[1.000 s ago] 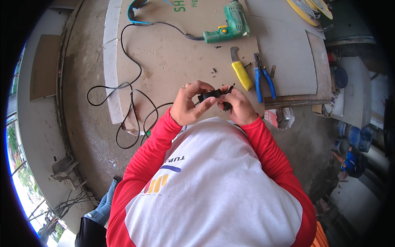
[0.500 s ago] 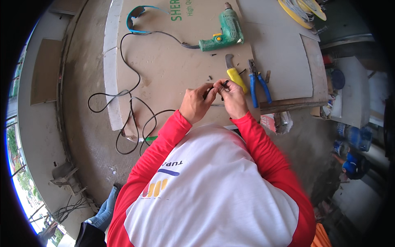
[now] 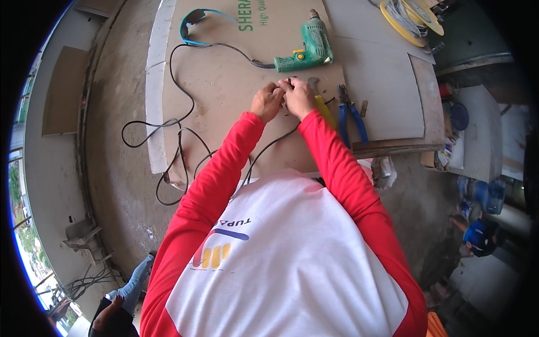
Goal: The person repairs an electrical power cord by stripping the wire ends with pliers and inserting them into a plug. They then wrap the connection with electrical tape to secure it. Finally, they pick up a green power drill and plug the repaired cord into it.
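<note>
My left hand (image 3: pixel 268 101) and my right hand (image 3: pixel 299 98) are close together over the brown board (image 3: pixel 224 84), fingers pinched. A small dark piece shows at the right fingertips; its kind is too small to make out, and the left fingers hide whatever they hold. Just beyond lies a green drill (image 3: pixel 310 48) with a yellow button. A yellow-handled knife (image 3: pixel 324 109), partly covered by my right hand and sleeve, lies beside blue-handled pliers (image 3: pixel 349 115). The black cord (image 3: pixel 182 84) loops left from the drill; a black cord stretch also passes beneath my right forearm.
Blue-rimmed glasses (image 3: pixel 193 25) rest at the board's far left. A yellow spool of grey wire (image 3: pixel 410 22) stands at the far right. The table's near edge (image 3: pixel 393 149) runs beside my right arm. Another person (image 3: pixel 126 292) is at lower left, and one more (image 3: pixel 480 233) at right.
Both hands have moved farther from my body, toward the drill, with the fingers still pinched. The black cord near my forearms has risen into a longer visible stretch.
</note>
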### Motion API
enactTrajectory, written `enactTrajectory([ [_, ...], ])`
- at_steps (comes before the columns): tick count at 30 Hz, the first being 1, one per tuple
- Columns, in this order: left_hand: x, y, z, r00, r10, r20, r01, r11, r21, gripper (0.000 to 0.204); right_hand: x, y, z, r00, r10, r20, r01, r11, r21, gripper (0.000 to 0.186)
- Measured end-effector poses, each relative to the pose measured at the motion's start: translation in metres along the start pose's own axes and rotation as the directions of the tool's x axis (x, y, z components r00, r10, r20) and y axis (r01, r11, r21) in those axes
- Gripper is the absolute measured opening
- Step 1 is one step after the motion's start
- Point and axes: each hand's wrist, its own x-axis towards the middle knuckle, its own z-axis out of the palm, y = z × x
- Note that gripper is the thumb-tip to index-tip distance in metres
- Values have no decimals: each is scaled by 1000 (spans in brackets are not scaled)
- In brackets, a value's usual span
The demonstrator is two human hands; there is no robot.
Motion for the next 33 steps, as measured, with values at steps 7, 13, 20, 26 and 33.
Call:
enactTrajectory([
  [7,26,6,-8,925,379,-39,-314,816,485,25,63,29,32,985,129,-112,-122,990,67,33],
  [13,-84,56,-4,588,679,440,-805,544,238,9,41,11,5,921,272,-278,-200,945,259,31],
  [20,-38,-2,-58,771,626,-120,-365,588,722,23,-17,-11,-33,985,-37,170,-88,734,674,19],
  [26,-26,-16,-53,620,785,-15,-224,195,955,53,-62,6,-52,982,-105,158,-57,630,774,18],
  [33,-85,35,-15,919,320,-230,-285,942,175,33,-81,10,-52,988,-126,88,44,780,624,29],
])
